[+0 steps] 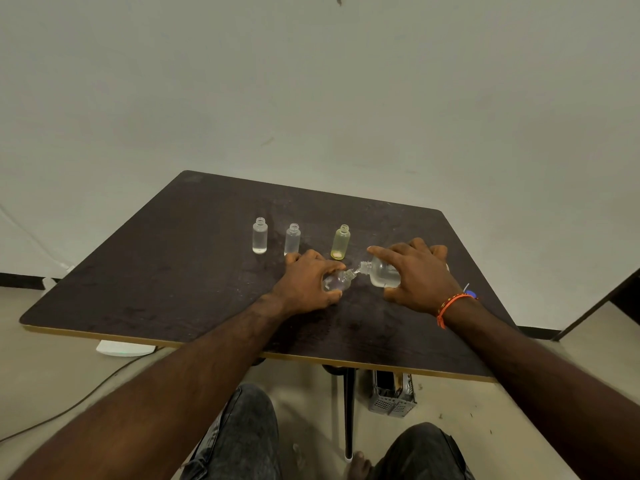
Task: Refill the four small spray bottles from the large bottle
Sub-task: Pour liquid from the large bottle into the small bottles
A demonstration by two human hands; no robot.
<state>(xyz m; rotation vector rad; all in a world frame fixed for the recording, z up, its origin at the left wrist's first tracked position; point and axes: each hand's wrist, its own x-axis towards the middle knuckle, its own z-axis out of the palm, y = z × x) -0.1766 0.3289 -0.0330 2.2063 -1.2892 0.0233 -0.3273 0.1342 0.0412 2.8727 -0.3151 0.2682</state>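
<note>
The right hand (420, 275) grips the large bottle (382, 273) tipped leftward, its mouth meeting the neck of the tilted small spray bottle (337, 281) clasped in the left hand (308, 284).

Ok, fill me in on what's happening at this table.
A person is pouring from the large bottle, tipped in the right hand, into a small clear bottle that the left hand holds tilted, their mouths nearly meeting. Three more small bottles stand uncapped behind on the table: two clear ones and a yellowish one, each showing little or no liquid.
</note>
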